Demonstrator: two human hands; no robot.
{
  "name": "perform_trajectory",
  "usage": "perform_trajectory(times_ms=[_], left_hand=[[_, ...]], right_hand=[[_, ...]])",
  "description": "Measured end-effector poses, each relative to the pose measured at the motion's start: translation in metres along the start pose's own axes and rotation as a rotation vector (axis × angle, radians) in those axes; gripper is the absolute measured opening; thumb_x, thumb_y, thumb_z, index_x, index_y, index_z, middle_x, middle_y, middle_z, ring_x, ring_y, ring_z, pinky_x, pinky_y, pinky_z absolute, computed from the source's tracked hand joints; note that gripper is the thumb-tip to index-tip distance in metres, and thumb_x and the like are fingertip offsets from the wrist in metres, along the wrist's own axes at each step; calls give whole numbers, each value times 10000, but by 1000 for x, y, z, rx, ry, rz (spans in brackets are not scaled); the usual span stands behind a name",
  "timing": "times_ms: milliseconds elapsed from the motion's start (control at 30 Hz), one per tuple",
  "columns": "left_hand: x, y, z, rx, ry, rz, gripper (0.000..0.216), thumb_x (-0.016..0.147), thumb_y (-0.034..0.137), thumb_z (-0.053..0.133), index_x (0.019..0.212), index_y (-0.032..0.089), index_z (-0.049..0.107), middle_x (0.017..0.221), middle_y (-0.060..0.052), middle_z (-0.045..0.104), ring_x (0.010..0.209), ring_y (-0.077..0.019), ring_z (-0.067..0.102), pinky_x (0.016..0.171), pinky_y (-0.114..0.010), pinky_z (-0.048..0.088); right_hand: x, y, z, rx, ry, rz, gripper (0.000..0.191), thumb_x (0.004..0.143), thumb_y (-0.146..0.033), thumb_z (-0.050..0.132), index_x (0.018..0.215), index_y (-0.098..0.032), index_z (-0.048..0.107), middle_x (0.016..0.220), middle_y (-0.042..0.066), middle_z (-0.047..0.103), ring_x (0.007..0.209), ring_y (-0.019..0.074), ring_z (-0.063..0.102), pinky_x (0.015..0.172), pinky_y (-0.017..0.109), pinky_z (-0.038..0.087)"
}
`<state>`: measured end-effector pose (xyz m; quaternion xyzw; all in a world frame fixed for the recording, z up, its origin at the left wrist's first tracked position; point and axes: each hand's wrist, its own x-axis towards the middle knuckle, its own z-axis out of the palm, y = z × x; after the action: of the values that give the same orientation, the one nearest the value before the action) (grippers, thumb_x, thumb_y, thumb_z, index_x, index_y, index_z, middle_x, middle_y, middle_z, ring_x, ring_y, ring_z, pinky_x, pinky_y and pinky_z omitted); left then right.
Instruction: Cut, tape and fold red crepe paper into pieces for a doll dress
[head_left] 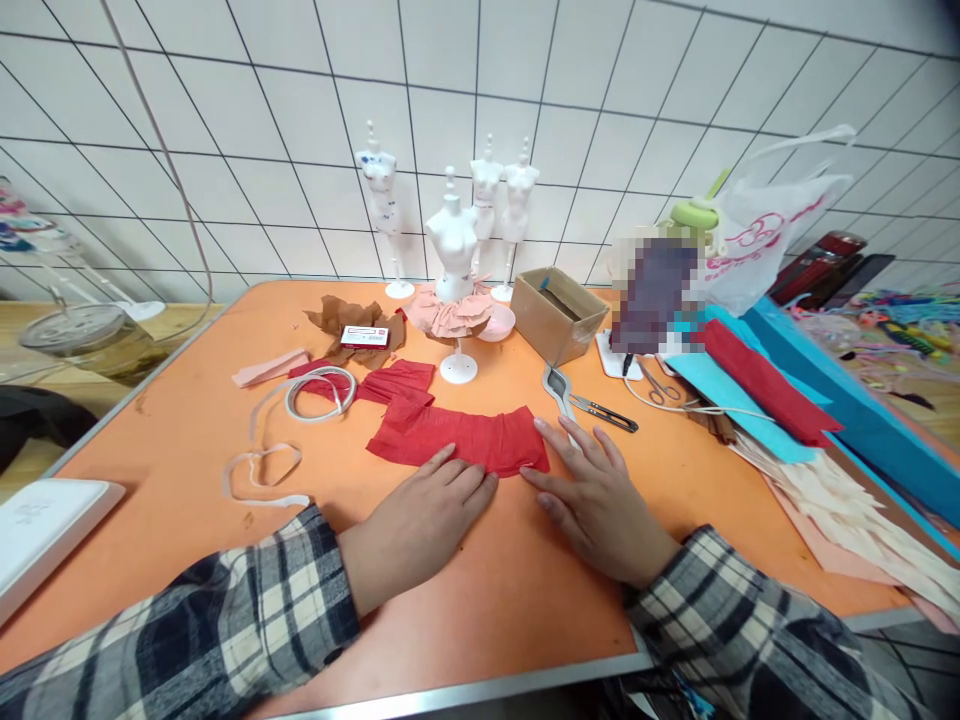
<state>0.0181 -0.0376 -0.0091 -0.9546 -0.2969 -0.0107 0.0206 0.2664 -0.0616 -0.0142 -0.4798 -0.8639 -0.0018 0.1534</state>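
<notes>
A: Quick, biggest first. Surface?
B: Orange table [187,480], fills most of the frame. Plaid sleeves come in from 6 o'clock.
A: Next?
B: Blue sheets [862,420] stacked along the 3 o'clock edge, with red and pale ones among them. They sit off to the side, out of the hands' way I'd guess.
A: Hands?
B: Left hand [420,520] is palm down, fingers pressed together, tips resting on the near edge of the red crepe strip [465,438]. Right hand [600,500] is also palm down, fingers fanned a little, tips at the strip's lower right corner. Nothing pinched, nothing lifted.
A: Where's the strip exactly?
B: Flat on the table at 12 o'clock from both hands, long side running 9 to 3. More red crepe touches it at its 11 o'clock.
A: Why flat palms?
B: My read: crepe curls and slides, so both hands pin it from the near side.
A: Smaller stuff?
B: Cardboard box [559,315] at 1 o'clock, top open. Dress form [452,240] at 12, upright on its stand, pink ruffle round the waist. Tape loop [322,392] at 10 o'clock, lying partly on red crepe. Snips [592,408] at 1 o'clock, just beside the right fingertips, probably left within reach. Can't tell if they're touching.
</notes>
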Motion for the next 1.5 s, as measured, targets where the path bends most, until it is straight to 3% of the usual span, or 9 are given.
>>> perform_trajectory(times_ms=[167,267,500,767,1033,1167,1400,1500], left_hand=[[-2,1,-4,40,33,10,345,913,121,438,1240,175,537,1161,-95,631,1064,-251,559,1137,-589,208],[-2,1,-6,47,36,0,312,921,135,457,1209,192,563,1107,-77,645,1022,-240,566,1134,-594,202],[0,0,-4,8,60,-43,364,969,416,445,1272,249,558,1077,-77,635,1051,-254,548,1116,-621,201],[2,-2,-3,26,128,-36,337,967,427,447,1217,263,603,1103,-52,639,1095,-244,528,1162,-575,111],[1,-2,-4,3,119,-53,346,956,415,473,1239,261,601,1081,-62,627,1037,-241,542,1138,-567,186],[2,-4,-5,-56,66,-49,346,959,396,470,1257,266,586,1097,-70,615,1045,-246,550,1090,-543,289],[4,-12,-5,-167,42,-36,369,951,402,471,1276,260,570,1092,-94,599,1015,-273,540,932,-479,441],[3,-18,-3,-260,55,-66,365,963,367,458,1305,278,547,1095,-89,597,988,-256,545,857,-429,471]], right_hand=[[5,10,3,140,79,29,355,866,-302,596,1214,-235,610,1450,118,453,1315,299,408,1061,511,338],[10,15,5,231,45,63,252,818,-308,645,1056,-225,647,1315,116,552,1215,290,486,1018,493,366],[13,16,7,299,-9,68,83,800,-309,674,825,-231,658,1292,78,556,1199,280,481,982,482,343],[23,16,7,295,-53,122,151,803,-355,695,755,-217,657,1099,47,635,1042,229,551,893,403,337],[49,14,2,173,-215,210,324,783,-423,704,575,-190,615,823,26,563,814,180,520,702,326,288],[54,23,3,232,-278,231,264,766,-292,685,553,-180,577,780,11,537,747,148,501,667,295,292],[45,42,2,369,-220,154,243,704,-257,756,684,-187,525,852,9,547,761,153,510,671,276,360],[41,49,1,480,-71,101,198,788,-285,698,754,-193,525,829,16,558,737,155,519,675,286,400]])
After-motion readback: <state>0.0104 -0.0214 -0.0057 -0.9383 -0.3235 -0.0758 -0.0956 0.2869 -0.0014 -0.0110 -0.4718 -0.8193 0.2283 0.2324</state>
